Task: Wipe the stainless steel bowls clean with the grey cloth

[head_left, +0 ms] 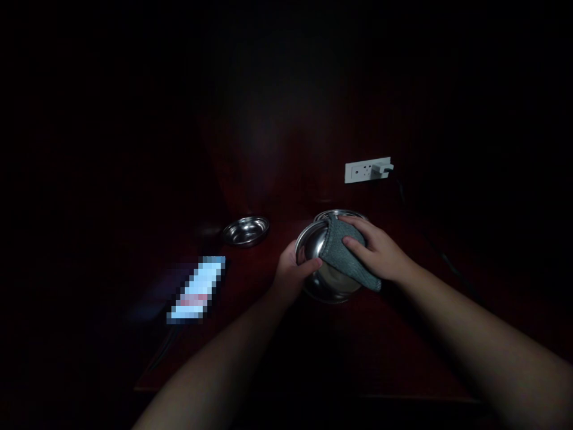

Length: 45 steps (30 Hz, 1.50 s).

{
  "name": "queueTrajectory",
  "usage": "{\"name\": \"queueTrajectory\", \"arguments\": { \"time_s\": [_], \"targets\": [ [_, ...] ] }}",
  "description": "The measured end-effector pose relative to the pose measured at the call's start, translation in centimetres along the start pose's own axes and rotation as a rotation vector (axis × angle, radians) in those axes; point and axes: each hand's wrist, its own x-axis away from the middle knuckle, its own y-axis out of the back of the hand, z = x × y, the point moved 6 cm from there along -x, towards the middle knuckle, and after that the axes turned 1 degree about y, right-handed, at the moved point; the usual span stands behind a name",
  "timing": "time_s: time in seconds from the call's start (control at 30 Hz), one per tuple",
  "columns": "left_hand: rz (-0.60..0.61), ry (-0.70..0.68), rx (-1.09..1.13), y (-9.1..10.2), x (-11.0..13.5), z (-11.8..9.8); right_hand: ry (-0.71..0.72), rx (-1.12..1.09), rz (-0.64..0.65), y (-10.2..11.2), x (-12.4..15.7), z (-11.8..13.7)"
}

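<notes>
A shiny metal bowl [316,242] is held tilted above the dark red table, its inside facing me. My left hand [290,272] grips its left rim, with the thumb over the edge. My right hand [373,248] presses a grey-green knitted cloth [342,251] against the bowl's right side. The cloth hangs over part of the bowl and hides it. Just behind stands another metal bowl [340,212], mostly covered by the held bowl and my right hand.
To the left, a small metal bowl [246,231] rests on the table [268,358]. Nearer lies a lit, pixelated screen [197,292]. A white wall socket [367,170] with a plug is at the back right. Cables run along both sides; the surroundings are very dark.
</notes>
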Motion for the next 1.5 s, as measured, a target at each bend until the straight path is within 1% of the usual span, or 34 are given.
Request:
{"name": "queueTrajectory", "arguments": {
  "time_s": [0.33, 0.67, 0.8, 0.9, 1.03, 1.1, 1.17, 1.23, 1.3, 1.33, 1.4, 1.5],
  "targets": [
    [0.038, -0.030, 0.021, 0.0, -0.2, -0.1, -0.044, 0.005, -0.006, 0.4, 0.0, 0.3],
    [0.041, -0.040, -0.001, 0.0, -0.1, -0.4, -0.097, 0.020, -0.032, 0.4, 0.1, 0.0],
    [0.041, -0.063, -0.009, 0.1, 0.0, -0.6, -0.128, 0.027, -0.024, 0.4, 0.2, -0.2],
    [0.053, -0.058, -0.018, 0.1, 0.0, -0.6, -0.114, 0.034, -0.012, 0.4, 0.2, -0.2],
    [0.060, -0.044, -0.004, 0.2, -0.2, -0.4, -0.103, 0.001, -0.044, 0.5, 0.2, 0.0],
    [0.024, -0.045, 0.009, 0.4, -0.3, -0.3, -0.122, -0.016, -0.081, 0.6, 0.2, 0.0],
    [-0.053, 0.001, 0.037, 0.8, -0.5, 0.1, -0.156, -0.010, -0.147, 0.9, 0.2, -0.1],
    [-0.096, 0.125, 0.069, 0.8, -0.6, 0.9, -0.182, 0.023, -0.231, 1.4, 0.3, -0.2],
    [-0.066, 0.258, 0.090, 0.4, -0.4, 1.8, -0.189, 0.066, -0.301, 1.8, 0.3, -0.2],
    [-0.037, 0.298, 0.096, 0.1, -0.3, 2.0, -0.191, 0.080, -0.324, 2.0, 0.3, -0.3],
    [0.010, 0.312, 0.115, -0.3, -0.1, 2.0, -0.208, 0.087, -0.351, 2.2, 0.3, -0.6],
    [0.083, 0.265, 0.158, -0.7, 0.2, 1.3, -0.256, 0.057, -0.349, 2.2, 0.3, -1.2]
  ]
}}
